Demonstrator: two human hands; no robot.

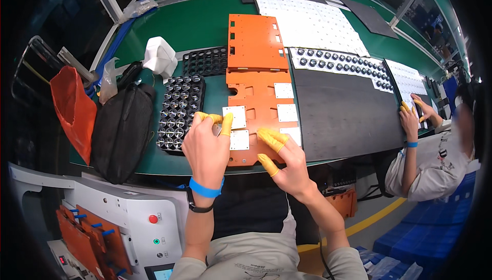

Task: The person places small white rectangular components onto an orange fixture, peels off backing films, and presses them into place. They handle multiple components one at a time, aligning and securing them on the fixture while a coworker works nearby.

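Observation:
An orange fixture plate [261, 83] lies on the green table in front of me, its hinged-looking orange cover [253, 42] spread out beyond it. Several white square circuit boards [283, 90] sit on the plate in two columns. At the left column, my left hand [207, 144] pinches the edge of one white square circuit board [237, 116], above another board [239, 140]. My right hand [287, 162] hovers over the plate's near right part, thumb and fingers apart, holding nothing. It partly hides a board [292, 134]. Yellow finger cots cover fingertips on both hands.
Left of the plate stands a black tray of round black parts [177, 111], with a black mesh bag [123, 131] beyond. To the right lie a black mat [343, 116] and white sheets bearing round black parts [341, 65]. A co-worker [430, 157] works at far right.

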